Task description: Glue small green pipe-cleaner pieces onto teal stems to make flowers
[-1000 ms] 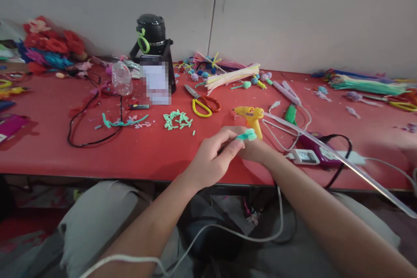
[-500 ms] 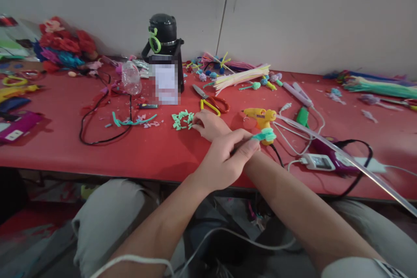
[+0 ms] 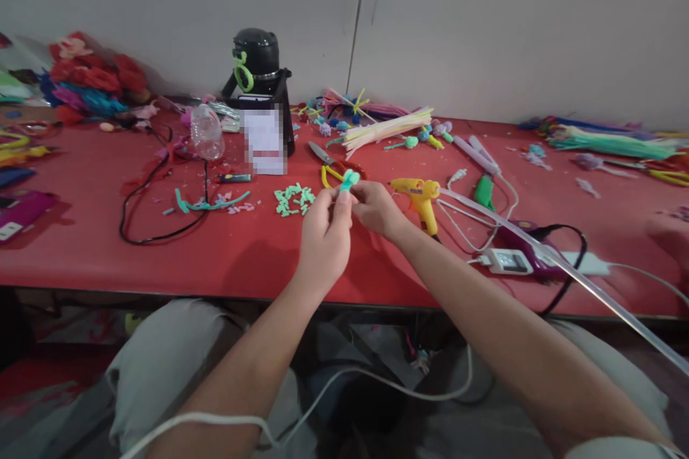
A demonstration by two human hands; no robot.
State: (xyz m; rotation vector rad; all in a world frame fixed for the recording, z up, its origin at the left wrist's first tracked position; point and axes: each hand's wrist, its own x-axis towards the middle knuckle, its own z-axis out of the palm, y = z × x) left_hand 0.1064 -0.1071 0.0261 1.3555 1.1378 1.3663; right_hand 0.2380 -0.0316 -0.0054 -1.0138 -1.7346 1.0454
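Observation:
My left hand (image 3: 327,237) pinches a small mint-green fuzzy piece (image 3: 349,179) between thumb and fingers, above the red table (image 3: 269,258). Close against it on the right is my right hand (image 3: 375,208), its fingers pressed together near the green piece; whatever they hold is too small to make out. Just left of the hands lies a loose group of short green cut bits (image 3: 293,199). Behind them rest scissors (image 3: 336,166) with red and yellow handles. A yellow glue gun (image 3: 423,195) lies to the right of my right hand.
A black flask (image 3: 255,57) stands at the back with a blurred phone (image 3: 263,140) before it. Pipe cleaners (image 3: 387,130) lie behind the scissors. A black cable and plastic bottle (image 3: 207,133) are left, a clear rod (image 3: 581,269) right. Part of another person's hand (image 3: 670,237) shows far right.
My left hand has moved left and up with the green piece, off my right forearm. My right hand has left the cut bits and come beside it. A hand has appeared at far right.

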